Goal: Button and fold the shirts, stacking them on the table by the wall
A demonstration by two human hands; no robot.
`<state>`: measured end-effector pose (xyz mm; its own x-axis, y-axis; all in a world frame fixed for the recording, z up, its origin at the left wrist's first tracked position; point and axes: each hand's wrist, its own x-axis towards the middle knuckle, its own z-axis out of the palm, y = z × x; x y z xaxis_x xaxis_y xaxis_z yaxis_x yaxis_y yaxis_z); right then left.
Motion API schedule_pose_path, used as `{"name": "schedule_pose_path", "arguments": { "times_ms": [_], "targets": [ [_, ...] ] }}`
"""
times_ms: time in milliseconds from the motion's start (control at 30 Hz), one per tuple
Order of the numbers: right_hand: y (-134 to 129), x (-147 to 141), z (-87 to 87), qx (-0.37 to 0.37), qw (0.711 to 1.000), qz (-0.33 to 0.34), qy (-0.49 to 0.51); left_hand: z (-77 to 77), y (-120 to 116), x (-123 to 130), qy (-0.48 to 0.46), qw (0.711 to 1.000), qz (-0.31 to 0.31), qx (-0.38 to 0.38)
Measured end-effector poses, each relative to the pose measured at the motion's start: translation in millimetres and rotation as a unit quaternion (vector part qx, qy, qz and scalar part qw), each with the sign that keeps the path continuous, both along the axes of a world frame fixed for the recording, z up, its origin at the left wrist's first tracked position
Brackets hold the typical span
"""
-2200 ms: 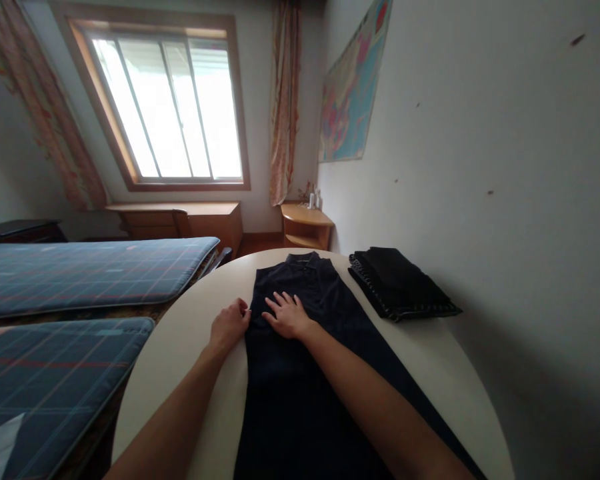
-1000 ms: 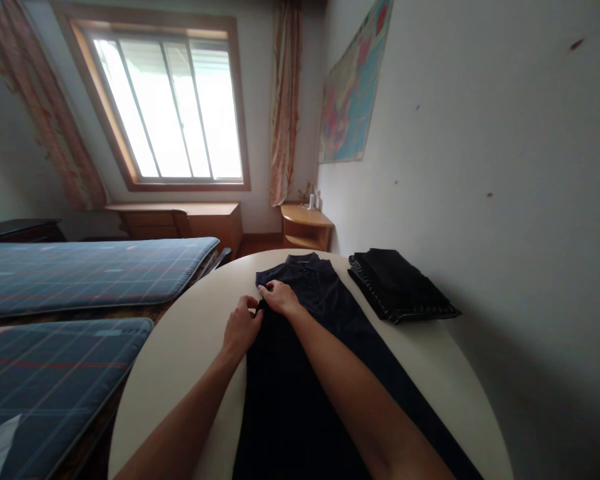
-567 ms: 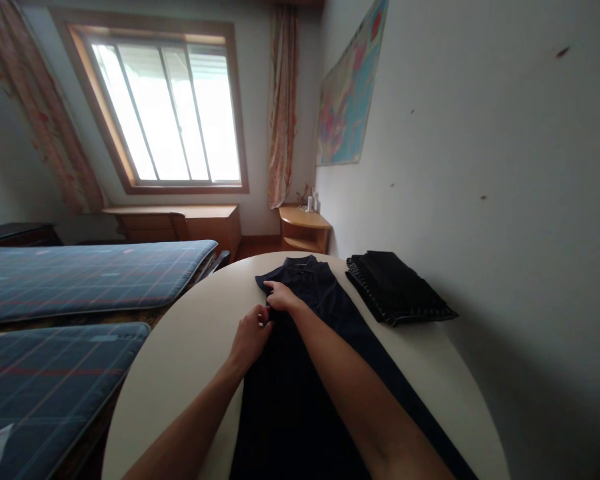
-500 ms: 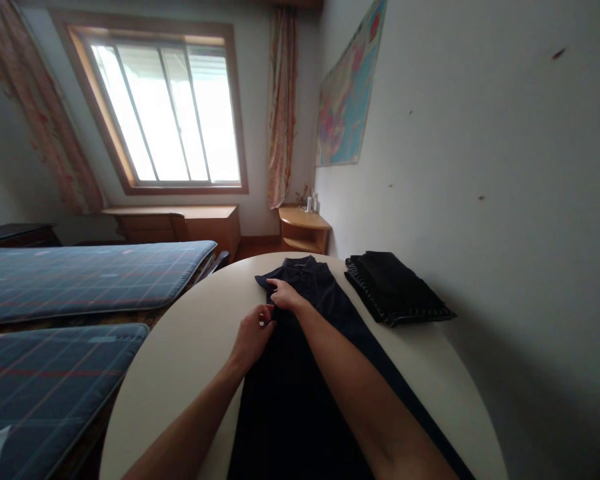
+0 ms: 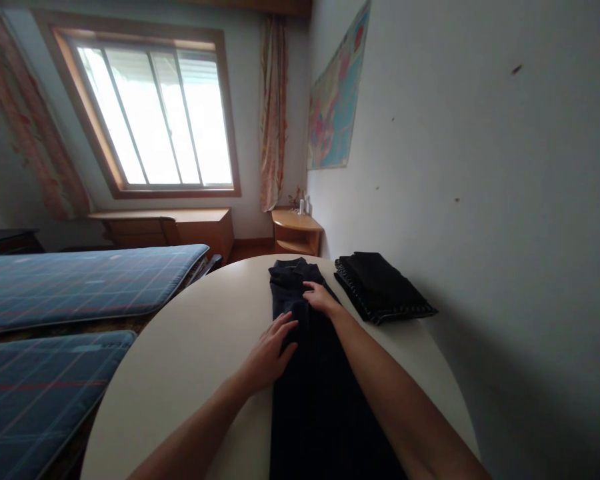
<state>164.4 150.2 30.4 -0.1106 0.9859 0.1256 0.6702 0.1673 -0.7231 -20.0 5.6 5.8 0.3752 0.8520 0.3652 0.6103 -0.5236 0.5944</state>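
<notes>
A long dark navy shirt [image 5: 325,407] lies lengthwise on a round cream table [image 5: 190,347], its collar at the far end. The left side of it is folded inward, making a straight left edge. My left hand [image 5: 273,353] rests at that edge with its fingers spread, the fingertips on the cloth. Farther up, my right hand [image 5: 323,298] lies on the fabric just below the collar, fingers stretched out and pointing left. Neither hand grips anything that shows. My right forearm covers part of the shirt's right side.
A stack of folded black clothes [image 5: 385,287] sits at the table's right, close to the white wall [image 5: 430,120]. To the left are two plaid-covered mattresses [image 5: 95,280]. A wooden desk [image 5: 205,223] and a small corner shelf [image 5: 295,220] stand beyond, near the window.
The shirt's left side, with the part sticking out near the collar, has been turned inward. My left hand has gone from a pinch to open fingers. My right hand has moved rightward.
</notes>
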Motion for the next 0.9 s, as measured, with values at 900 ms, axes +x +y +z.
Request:
{"name": "schedule_pose_path", "arguments": {
  "times_ms": [900],
  "targets": [
    [-96, 5, -2.5, -0.111, 0.937, 0.123, -0.306, 5.8, 12, -16, 0.162, 0.984, 0.069, 0.033]
  ]
}}
